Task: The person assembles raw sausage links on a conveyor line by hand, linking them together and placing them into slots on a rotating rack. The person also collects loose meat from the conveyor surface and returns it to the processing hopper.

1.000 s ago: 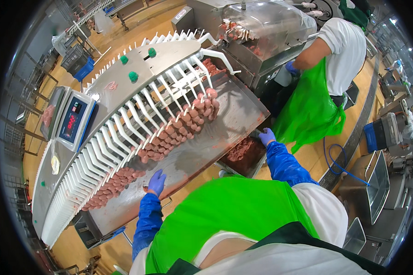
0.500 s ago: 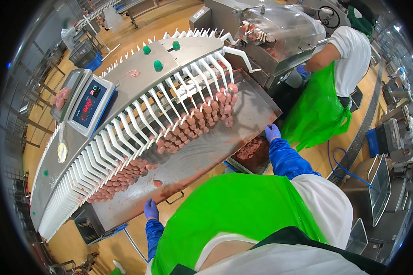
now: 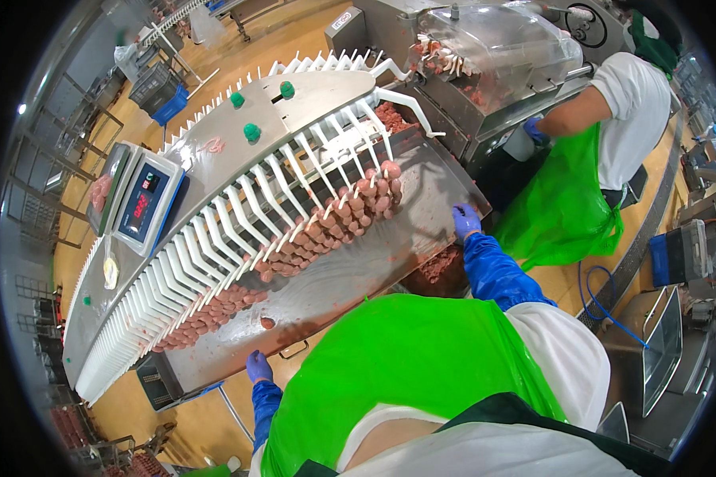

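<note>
Two people in green aprons are seen: the wearer [image 3: 422, 374] and a co-worker [image 3: 605, 135]. Three blue-gloved hands are counted: the wearer's left hand [image 3: 258, 366], right hand [image 3: 466, 219], and one co-worker's hand [image 3: 535, 130]. Three green knobs [image 3: 252, 132] are set on the machine. One scale [image 3: 143, 200] is present. One loose sausage [image 3: 267, 323] lies apart; the rest cannot be counted.

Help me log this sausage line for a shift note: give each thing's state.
Left hand: gloved, on the steel table edge.
Right hand: gloved, at the table's far edge.
Sausages: hung in rows on white hooks.
Loose sausage piece: lying on the table.
Scale: display lit.
</note>
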Action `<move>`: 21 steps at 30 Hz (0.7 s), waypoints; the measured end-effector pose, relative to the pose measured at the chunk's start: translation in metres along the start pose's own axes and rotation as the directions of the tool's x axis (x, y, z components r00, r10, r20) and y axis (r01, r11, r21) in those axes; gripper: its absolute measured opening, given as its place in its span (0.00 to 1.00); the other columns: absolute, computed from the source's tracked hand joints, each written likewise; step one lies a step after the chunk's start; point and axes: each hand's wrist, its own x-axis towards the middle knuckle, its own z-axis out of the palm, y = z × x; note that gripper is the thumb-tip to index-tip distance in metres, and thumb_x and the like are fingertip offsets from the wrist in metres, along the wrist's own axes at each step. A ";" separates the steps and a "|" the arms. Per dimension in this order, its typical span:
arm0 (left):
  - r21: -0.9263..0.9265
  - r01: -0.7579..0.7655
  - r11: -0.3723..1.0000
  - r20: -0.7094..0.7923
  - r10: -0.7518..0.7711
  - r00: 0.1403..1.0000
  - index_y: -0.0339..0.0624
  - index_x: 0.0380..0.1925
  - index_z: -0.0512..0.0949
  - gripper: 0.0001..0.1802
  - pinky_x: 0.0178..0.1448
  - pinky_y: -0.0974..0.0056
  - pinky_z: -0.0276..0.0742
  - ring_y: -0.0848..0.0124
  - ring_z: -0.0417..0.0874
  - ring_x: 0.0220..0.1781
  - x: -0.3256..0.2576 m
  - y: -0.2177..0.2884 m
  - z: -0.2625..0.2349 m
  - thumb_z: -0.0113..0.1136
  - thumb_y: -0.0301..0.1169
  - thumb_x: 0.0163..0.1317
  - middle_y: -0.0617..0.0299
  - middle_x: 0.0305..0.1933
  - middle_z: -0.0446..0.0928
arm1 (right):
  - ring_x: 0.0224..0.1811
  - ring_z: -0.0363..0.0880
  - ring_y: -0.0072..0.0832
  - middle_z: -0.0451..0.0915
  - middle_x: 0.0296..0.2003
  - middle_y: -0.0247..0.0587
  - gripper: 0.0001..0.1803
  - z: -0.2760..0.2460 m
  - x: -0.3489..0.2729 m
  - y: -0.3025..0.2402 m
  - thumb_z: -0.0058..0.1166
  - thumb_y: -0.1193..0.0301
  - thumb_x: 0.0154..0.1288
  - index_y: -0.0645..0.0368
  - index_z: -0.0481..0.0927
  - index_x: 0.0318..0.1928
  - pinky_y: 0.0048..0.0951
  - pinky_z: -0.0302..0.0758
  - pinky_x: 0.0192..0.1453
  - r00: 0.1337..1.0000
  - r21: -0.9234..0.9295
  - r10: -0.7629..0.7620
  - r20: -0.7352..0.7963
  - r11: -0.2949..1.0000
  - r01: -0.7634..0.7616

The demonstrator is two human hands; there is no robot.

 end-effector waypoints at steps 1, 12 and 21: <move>0.023 0.006 1.000 -0.004 -0.006 1.000 0.34 0.47 0.81 0.19 0.62 0.56 0.71 0.52 0.79 0.54 -0.005 0.002 0.001 0.56 0.37 0.63 0.43 0.49 0.80 | 0.42 0.83 0.32 0.84 0.39 0.44 0.15 0.003 0.006 0.003 0.57 0.63 0.64 0.59 0.82 0.46 0.31 0.77 0.50 0.999 0.013 -0.030 0.011 0.999 0.030; 0.166 0.160 0.973 -0.001 -0.162 0.987 0.36 0.48 0.81 0.19 0.62 0.55 0.72 0.52 0.79 0.55 -0.084 -0.028 -0.004 0.55 0.37 0.63 0.45 0.50 0.80 | 0.46 0.81 0.28 0.83 0.45 0.38 0.19 0.046 0.106 -0.035 0.56 0.59 0.67 0.57 0.79 0.52 0.29 0.74 0.50 0.926 0.606 0.187 0.329 0.710 -0.359; 0.117 0.245 0.962 -0.085 -0.236 0.968 0.31 0.51 0.78 0.20 0.63 0.58 0.70 0.54 0.78 0.57 -0.133 0.008 -0.063 0.54 0.34 0.64 0.43 0.53 0.78 | 0.69 0.66 0.39 0.70 0.66 0.42 0.29 0.051 0.208 -0.184 0.33 0.49 0.77 0.53 0.65 0.67 0.41 0.64 0.69 0.916 0.891 -0.041 0.399 0.252 -0.377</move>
